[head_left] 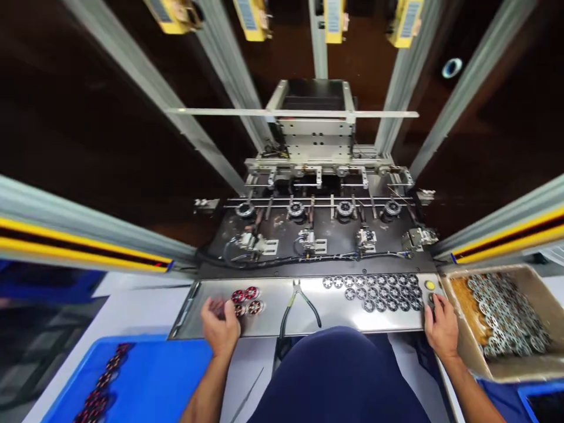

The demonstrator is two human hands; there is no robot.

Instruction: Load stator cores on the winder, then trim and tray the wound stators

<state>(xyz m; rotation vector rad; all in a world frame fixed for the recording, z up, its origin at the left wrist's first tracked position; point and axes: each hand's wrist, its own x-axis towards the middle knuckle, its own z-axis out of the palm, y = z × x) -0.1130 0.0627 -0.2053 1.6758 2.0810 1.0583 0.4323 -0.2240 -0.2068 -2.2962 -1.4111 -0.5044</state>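
Note:
On the left part of the metal shelf (pixel 268 322), my left hand (pixel 220 326) rests with its fingers loosely curled and the thumb apart. Its thumb lies beside a small group of copper-and-red wound motor stators (pixel 254 306); I see nothing held in it. My right hand (pixel 442 326) is at the shelf's right end, thumb and fingers apart. Its fingertips touch or hover over a small dark round part (pixel 432 298), just below a yellow button (pixel 429 285); which of the two I cannot tell. Rows of bare stator cores (pixel 383 292) lie left of this hand.
Cutting pliers (pixel 296 302) lie mid-shelf, handles toward me. Behind stands a machine with several round fixtures (pixel 296 210). A cardboard box (pixel 493 370) of bare cores is at right, a blue tray (pixel 163 370) with wound stators at left. Yellow-striped posts (pixel 88 251) flank the machine.

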